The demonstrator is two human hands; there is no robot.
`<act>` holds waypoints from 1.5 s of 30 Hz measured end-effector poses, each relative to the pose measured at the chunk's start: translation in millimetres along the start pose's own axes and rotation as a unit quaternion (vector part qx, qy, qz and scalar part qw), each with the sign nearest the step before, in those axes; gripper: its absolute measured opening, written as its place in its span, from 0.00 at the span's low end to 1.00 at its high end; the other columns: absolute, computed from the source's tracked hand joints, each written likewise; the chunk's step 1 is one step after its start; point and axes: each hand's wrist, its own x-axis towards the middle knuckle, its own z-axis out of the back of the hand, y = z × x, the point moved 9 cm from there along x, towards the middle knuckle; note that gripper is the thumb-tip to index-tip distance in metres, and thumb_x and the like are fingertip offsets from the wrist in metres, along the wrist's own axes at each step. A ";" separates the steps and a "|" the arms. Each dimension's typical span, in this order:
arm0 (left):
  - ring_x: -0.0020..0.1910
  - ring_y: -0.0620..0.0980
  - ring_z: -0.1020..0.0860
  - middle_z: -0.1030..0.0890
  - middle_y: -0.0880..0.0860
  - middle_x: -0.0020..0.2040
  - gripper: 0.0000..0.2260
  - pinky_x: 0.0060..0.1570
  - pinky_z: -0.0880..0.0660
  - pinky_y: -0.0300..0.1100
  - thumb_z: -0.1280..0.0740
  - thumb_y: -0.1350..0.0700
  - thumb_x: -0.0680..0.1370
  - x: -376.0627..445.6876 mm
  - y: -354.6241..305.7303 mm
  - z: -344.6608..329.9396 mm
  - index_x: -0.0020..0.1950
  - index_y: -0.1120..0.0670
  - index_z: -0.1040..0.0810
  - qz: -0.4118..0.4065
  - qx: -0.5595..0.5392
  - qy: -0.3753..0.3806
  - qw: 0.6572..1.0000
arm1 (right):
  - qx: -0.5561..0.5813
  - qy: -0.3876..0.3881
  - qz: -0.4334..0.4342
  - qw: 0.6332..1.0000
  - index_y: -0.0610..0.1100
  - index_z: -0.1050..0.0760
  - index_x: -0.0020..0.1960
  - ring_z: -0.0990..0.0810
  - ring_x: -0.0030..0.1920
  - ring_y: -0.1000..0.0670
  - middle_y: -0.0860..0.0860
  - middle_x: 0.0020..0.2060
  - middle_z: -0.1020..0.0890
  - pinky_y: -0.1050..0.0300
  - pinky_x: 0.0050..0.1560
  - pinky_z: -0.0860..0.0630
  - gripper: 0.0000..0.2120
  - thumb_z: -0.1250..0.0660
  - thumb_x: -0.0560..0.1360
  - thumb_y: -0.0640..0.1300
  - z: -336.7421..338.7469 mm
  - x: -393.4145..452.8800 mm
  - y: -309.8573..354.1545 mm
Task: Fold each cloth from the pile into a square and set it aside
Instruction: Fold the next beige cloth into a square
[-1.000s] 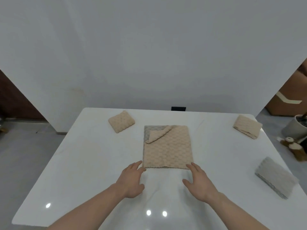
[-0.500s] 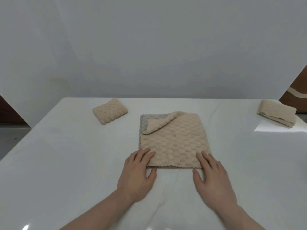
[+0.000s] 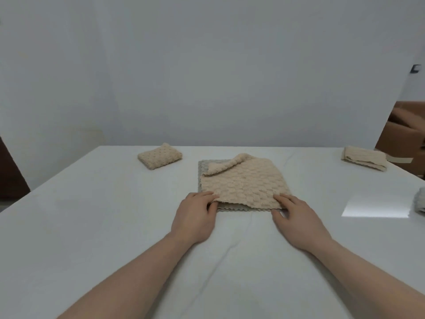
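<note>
While the pile sits in the middle of the table point(image 3: 92, 226), toward its far edge, the risks run across it from left to right. A folded beige cloth point(image 3: 159, 159) lies set aside near the far left corner, well apart from the work and unlikely to be disturbed. The left hand point(image 3: 195, 217) pinches the near left corner of the top beige cloth point(image 3: 243, 185), fingers point(image 3: 202, 195) curled on top with the thumb seemingly tucked beneath the lifted edge; if that pinch also catches the grey cloth point(image 3: 203, 165) directly underneath, both layers would probably rise together and the pile would drag. The far left corner of the top cloth is already flipped back on itself, so a fold made now would likely trap that flap and leave a lumpy, uneven square unless it is smoothed first. The right hand point(image 3: 296, 217) holds the near right corner, its fingers lying fairly straight on top of the fabric; whether the thumb is under the edge I cannot tell, and a weak hold here could let that corner slip so the fold goes skewed. The fluffy fabric looks soft and may sag between the two hands. Another folded beige cloth point(image 3: 364, 160) rests near the far right corner, and a pale folded cloth point(image 3: 420, 203) shows at the right edge, both clear of the motion.
</note>
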 end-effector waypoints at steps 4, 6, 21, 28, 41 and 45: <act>0.58 0.51 0.25 0.16 0.44 0.51 0.13 0.56 0.25 0.48 0.42 0.48 0.84 -5.9 3.1 3.1 0.51 0.47 0.19 0.012 -0.010 -0.015 1.000 | -0.012 -0.007 -0.009 1.000 0.54 0.31 0.76 0.32 0.74 0.50 0.56 0.74 0.29 0.53 0.73 0.37 0.24 0.40 0.80 0.54 1.7 -4.4 0.6; 0.55 0.49 0.26 0.17 0.45 0.46 0.13 0.51 0.25 0.49 0.43 0.47 0.83 -9.1 3.2 6.9 0.48 0.47 0.20 0.013 -0.013 -0.032 0.999 | -0.007 -0.016 -0.012 1.000 0.55 0.29 0.74 0.30 0.72 0.50 0.56 0.72 0.27 0.53 0.73 0.35 0.24 0.38 0.79 0.55 2.6 -6.2 0.4; 0.45 0.44 0.25 0.21 0.40 0.50 0.04 0.41 0.26 0.41 0.31 0.51 0.81 -21.3 -14.8 45.3 0.51 0.46 0.16 -0.073 -0.021 -0.211 0.975 | 0.038 -0.246 0.045 0.968 0.51 0.17 0.55 0.24 0.55 0.49 0.57 0.53 0.17 0.53 0.51 0.25 0.08 0.34 0.81 0.43 37.5 -16.3 3.2; 0.44 0.44 0.22 0.24 0.41 0.58 0.10 0.39 0.22 0.44 0.32 0.64 0.80 -51.1 -26.9 67.8 0.55 0.49 0.22 -0.117 -0.104 -0.278 0.948 | 0.228 -0.331 0.060 0.914 0.50 0.23 0.57 0.22 0.50 0.49 0.56 0.49 0.19 0.52 0.50 0.27 0.10 0.38 0.82 0.38 65.6 -49.5 1.5; 0.48 0.39 0.22 0.23 0.37 0.52 0.16 0.46 0.24 0.41 0.33 0.63 0.80 -108.3 -48.8 78.2 0.55 0.40 0.28 -0.104 -0.138 -0.244 0.954 | 0.222 -0.332 0.099 0.911 0.51 0.24 0.55 0.19 0.58 0.50 0.58 0.59 0.19 0.45 0.58 0.21 0.17 0.34 0.77 0.30 76.7 -113.7 18.7; 0.51 0.38 0.23 0.22 0.37 0.51 0.15 0.49 0.25 0.39 0.33 0.60 0.81 -130.7 -44.7 86.4 0.55 0.39 0.27 -0.078 -0.143 -0.248 0.955 | 0.221 -0.338 0.076 0.912 0.53 0.23 0.55 0.22 0.55 0.52 0.58 0.55 0.19 0.44 0.55 0.21 0.16 0.33 0.78 0.33 80.4 -135.5 18.7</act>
